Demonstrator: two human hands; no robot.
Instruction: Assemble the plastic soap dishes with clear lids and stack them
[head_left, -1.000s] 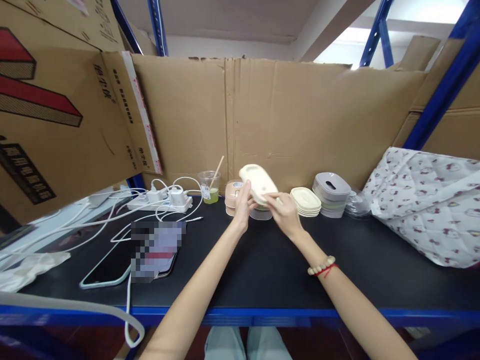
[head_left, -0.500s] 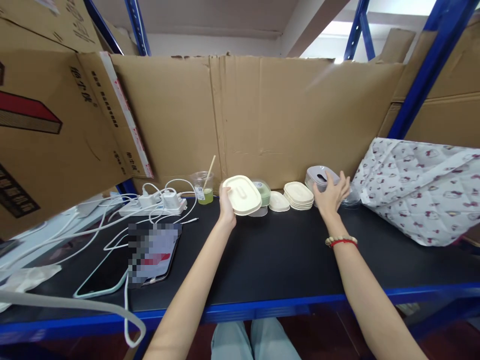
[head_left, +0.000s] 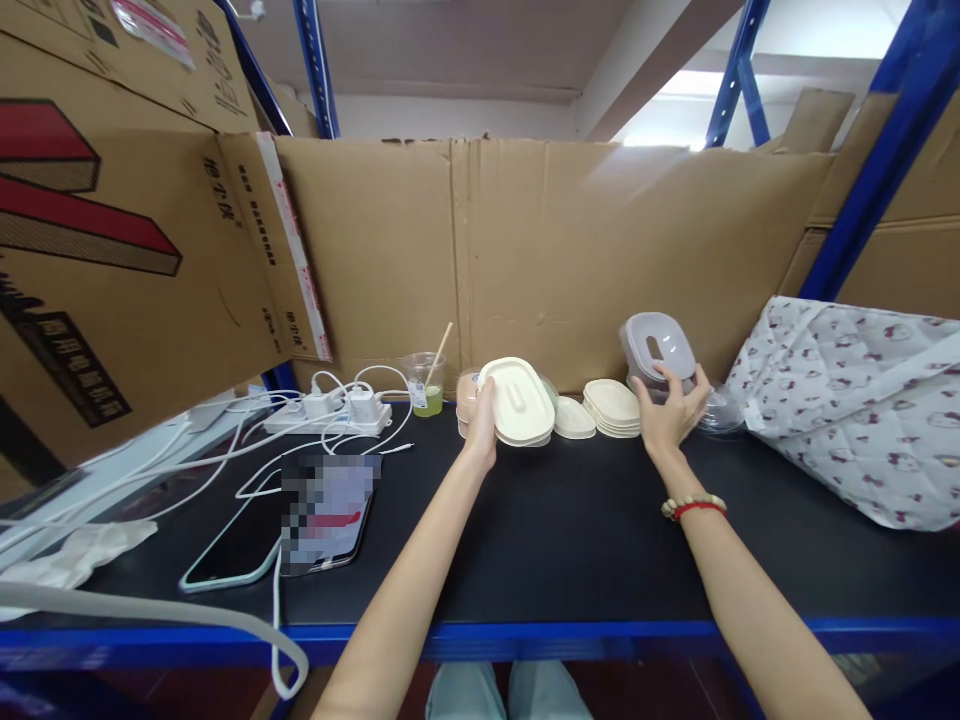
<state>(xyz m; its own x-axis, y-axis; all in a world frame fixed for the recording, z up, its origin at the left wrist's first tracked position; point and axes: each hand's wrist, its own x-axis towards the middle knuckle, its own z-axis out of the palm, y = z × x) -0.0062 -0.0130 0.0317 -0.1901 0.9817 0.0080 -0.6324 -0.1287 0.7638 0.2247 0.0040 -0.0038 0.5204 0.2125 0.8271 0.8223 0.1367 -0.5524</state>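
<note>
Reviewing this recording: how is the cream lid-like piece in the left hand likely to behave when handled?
The cream lid-like piece seems stiff: the left hand grips it at one side and no sag shows. It is probably light for its size, as that one hand supports it. Its broad, flat shape makes rolling unlikely.
</note>
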